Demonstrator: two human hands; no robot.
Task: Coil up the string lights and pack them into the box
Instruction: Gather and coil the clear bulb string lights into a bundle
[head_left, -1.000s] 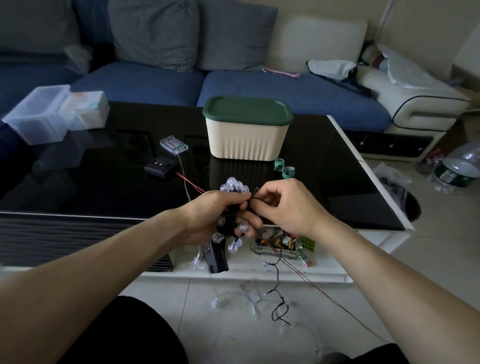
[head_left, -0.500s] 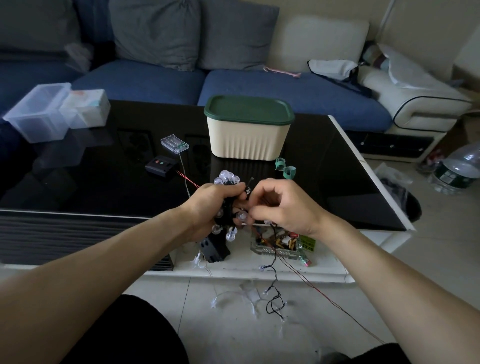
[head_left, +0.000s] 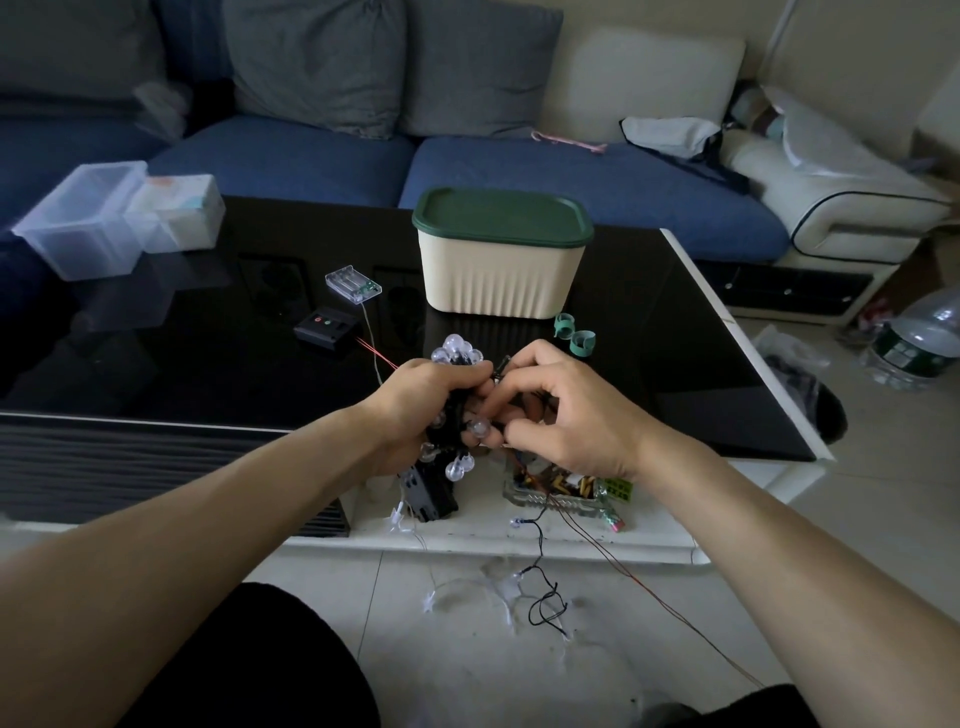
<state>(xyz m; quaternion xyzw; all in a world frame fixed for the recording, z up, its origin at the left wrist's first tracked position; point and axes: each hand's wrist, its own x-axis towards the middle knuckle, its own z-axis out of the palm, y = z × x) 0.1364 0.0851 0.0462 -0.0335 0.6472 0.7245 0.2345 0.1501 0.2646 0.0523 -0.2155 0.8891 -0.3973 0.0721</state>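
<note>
While left grip (head_left: 415, 410) clutches coiled string lights (head_left: 457, 358) (clear bulbs), right grip (head_left: 566, 410) pinches wire.

The box (head_left: 501, 275) is sitting on the counter (head_left: 182, 374) straight behind the hands (head_left: 498, 410); two clips (head_left: 574, 335) are lying just right of it, near the hands; a battery case (head_left: 353, 283) and a switch unit (head_left: 326, 328) are resting behind and left of the hands; two clear containers (head_left: 119, 218) are standing far left; loose wire (head_left: 543, 608) is trailing on the floor below the hands.
</note>
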